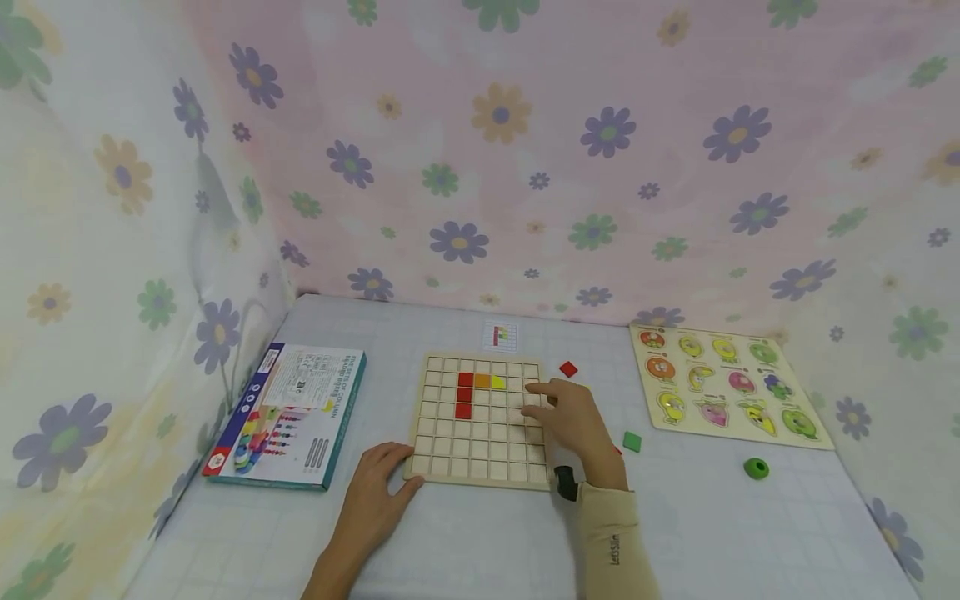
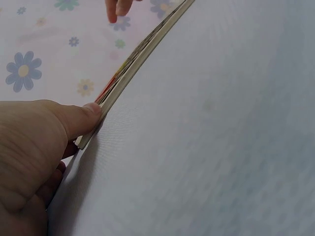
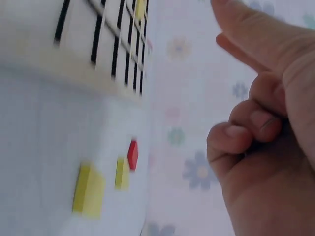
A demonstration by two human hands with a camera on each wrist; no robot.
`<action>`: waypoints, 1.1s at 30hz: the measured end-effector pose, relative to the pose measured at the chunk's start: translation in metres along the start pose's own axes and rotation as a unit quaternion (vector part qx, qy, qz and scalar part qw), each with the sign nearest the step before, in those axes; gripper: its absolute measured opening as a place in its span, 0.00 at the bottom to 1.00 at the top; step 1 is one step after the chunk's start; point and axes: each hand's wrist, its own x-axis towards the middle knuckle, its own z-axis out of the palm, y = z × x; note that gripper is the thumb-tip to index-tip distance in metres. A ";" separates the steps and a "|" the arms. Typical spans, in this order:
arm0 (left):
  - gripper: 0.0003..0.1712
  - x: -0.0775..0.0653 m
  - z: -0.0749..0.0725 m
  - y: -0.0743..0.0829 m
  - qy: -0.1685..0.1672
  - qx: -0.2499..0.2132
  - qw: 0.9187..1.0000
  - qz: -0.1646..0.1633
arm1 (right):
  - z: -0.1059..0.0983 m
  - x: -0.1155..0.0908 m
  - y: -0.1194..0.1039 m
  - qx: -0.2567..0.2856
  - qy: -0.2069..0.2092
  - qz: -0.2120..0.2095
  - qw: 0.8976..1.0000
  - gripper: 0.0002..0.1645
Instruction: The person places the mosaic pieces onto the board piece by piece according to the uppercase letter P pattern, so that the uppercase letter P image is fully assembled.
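Nearest me, my left hand [image 1: 378, 492] grips the grid board [image 1: 480, 450] at its near left corner, thumb against the near edge, probably so it can't slide. A green bead [image 1: 756, 468] sits toward the worktop's right edge; a green tile [image 1: 632, 441] lies nearer the board, handy to reach, I'd say. My right hand [image 1: 573, 421], well apart from the left, hovers over the board's right edge, thumb and forefinger parted with nothing between them, a spread that suits small pieces. The box [image 1: 288, 417] lies by the worktop's left edge, apparently out of the way. Toward the board's far edge, three red tiles [image 1: 465, 394] form a column, an orange tile [image 1: 482, 381] and yellow piece [image 1: 498, 382] running right from its top. Near the worktop's far edge, a card [image 1: 500, 336] shows a similar pattern, likely placed for glancing at.
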 end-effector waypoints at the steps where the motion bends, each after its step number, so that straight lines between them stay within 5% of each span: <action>1: 0.28 0.000 0.000 0.000 0.000 0.001 1.000 0.000 | -0.004 -0.002 0.005 0.003 0.000 0.003 1.000 0.25; 14: 0.28 -0.001 0.001 0.001 -0.009 0.006 1.000 -0.003 | -0.058 -0.046 0.073 0.052 0.002 0.119 0.992 0.31; 25: 0.28 -0.001 -0.002 -0.002 -0.015 0.003 1.000 -0.018 | -0.058 -0.062 0.093 0.089 -0.002 0.168 0.982 0.31; 33: 0.28 -0.001 -0.001 0.000 -0.014 0.002 1.000 -0.013 | -0.056 -0.075 0.110 0.069 0.004 0.172 0.983 0.33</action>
